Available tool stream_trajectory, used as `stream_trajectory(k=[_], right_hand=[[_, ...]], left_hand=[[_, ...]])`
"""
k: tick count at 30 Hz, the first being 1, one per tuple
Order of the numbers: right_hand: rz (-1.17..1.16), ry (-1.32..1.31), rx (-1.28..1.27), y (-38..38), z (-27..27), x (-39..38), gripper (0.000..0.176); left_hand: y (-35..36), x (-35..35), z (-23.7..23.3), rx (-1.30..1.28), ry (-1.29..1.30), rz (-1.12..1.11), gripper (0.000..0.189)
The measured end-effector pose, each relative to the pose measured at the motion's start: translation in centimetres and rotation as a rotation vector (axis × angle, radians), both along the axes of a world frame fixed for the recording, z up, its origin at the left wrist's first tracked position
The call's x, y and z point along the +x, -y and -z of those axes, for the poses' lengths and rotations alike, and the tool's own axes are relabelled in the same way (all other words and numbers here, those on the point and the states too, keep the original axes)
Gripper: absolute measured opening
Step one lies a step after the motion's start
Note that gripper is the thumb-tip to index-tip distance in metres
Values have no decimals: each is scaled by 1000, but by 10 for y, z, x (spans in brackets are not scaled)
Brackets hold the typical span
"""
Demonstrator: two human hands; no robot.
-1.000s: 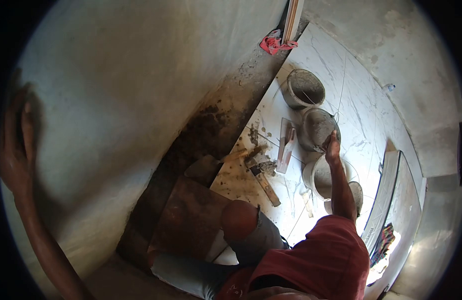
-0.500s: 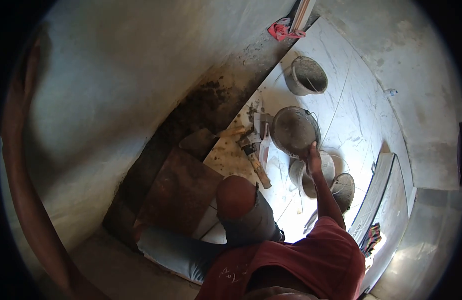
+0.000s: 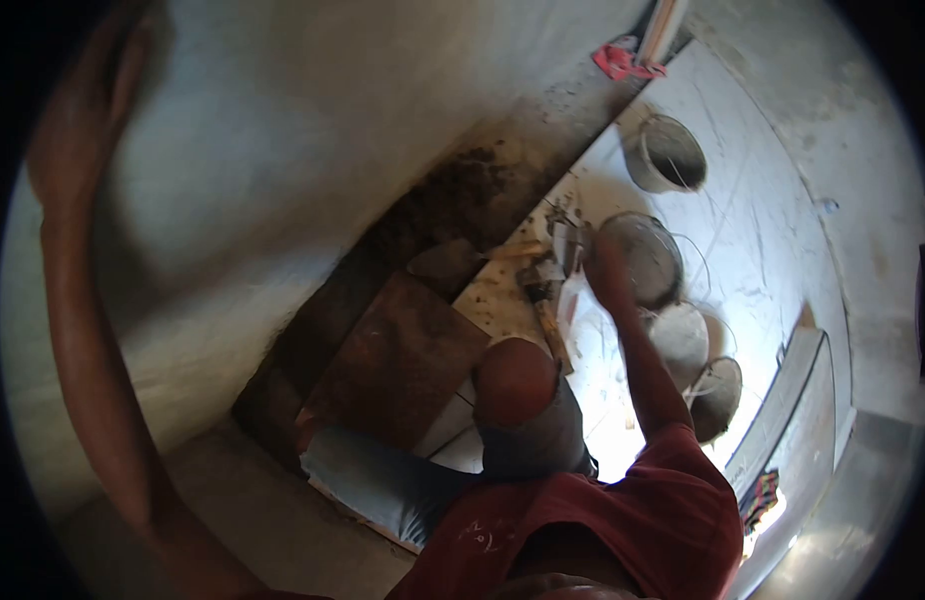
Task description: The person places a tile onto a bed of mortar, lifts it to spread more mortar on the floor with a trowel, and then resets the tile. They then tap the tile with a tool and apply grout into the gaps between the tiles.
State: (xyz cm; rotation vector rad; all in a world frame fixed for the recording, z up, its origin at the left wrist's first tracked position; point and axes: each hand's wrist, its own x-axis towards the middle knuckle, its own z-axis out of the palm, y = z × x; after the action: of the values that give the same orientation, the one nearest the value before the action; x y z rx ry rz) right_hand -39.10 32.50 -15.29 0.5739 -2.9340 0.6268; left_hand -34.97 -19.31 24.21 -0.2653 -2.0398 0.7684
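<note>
My left hand [image 3: 88,120] rests flat against the plastered wall [image 3: 273,130], fingers stretched out. My right arm reaches forward, and my right hand [image 3: 610,268] is at the left rim of a mortar-stained bucket [image 3: 651,262]. Motion blurs that hand, and its fingers cannot be made out. Just left of it lies a flat metal blade [image 3: 568,245]. A pointed trowel [image 3: 448,258] with a wooden handle lies nearby, beside a tool with a wooden handle [image 3: 549,325] and a dirty metal head. My bent knee [image 3: 518,383] is in front of them.
Another bucket [image 3: 671,155] stands farther back on the marbled tile floor [image 3: 748,225]. Two more containers, a pale bucket [image 3: 680,345] and a dirty bucket [image 3: 716,400], are at the right. A brown square slab [image 3: 403,360] lies along the wall. A long boxed panel [image 3: 783,400] is at the right.
My right hand has moved from the bucket's near rim to its left side, beside the tools. The whole view has shifted, with things appearing farther right. My left hand stays on the wall.
</note>
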Motion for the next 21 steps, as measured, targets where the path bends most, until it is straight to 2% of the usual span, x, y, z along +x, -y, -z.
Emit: stream_trajectory(k=[1,3,4,5,6,7,9,10,11,12,13,15,16,17,18,19,20,21], right_hand=[[-138,33,-47,35,30,-2,48],[-318,94,19,89,75,-9,53],[-340,95,11,106,89,-13,53],[-379,127,157,121,100,-14,51],[-417,155,306,134,109,-16,49],[-438,156,299,145,121,-22,49],[-385,312,654,161,137,-36,42],[-399,313,651,165,135,-40,42],[-489,147,607,164,132,-45,40],[-563,-17,564,161,123,-47,38],[-540,-8,578,162,108,-48,38],[-428,264,546,148,71,-48,42],[-366,272,576,131,46,-42,42],[-324,392,529,121,18,-36,42],[-289,502,469,110,-6,-34,44],[-253,497,479,92,-24,-30,44],[-118,488,405,71,-39,-21,44],[9,477,327,51,-55,-10,44]], left_hand=[[-7,-1,-3,-15,-5,-23,36],[-9,-12,-6,-222,-223,126,15],[-8,-14,-6,-253,-278,136,12],[-13,-8,-5,-262,-268,119,12],[-20,0,-5,-239,-181,-15,12],[-23,6,-5,-217,-97,-150,20],[-14,1,-4,-279,-151,-142,18],[-15,0,-2,-266,-177,-52,16],[-13,1,0,-247,-203,45,15],[-10,3,2,-241,-200,52,15],[-10,2,3,-260,-222,50,14],[-19,-1,5,-227,-276,107,14],[-19,2,5,-120,-171,101,14],[-16,1,2,-26,-63,97,15],[-4,-11,-3,-2,-83,136,15],[11,-27,-10,-325,-295,220,9],[18,-36,-15,-655,-506,285,9],[14,-36,-13,-648,-520,295,9]])
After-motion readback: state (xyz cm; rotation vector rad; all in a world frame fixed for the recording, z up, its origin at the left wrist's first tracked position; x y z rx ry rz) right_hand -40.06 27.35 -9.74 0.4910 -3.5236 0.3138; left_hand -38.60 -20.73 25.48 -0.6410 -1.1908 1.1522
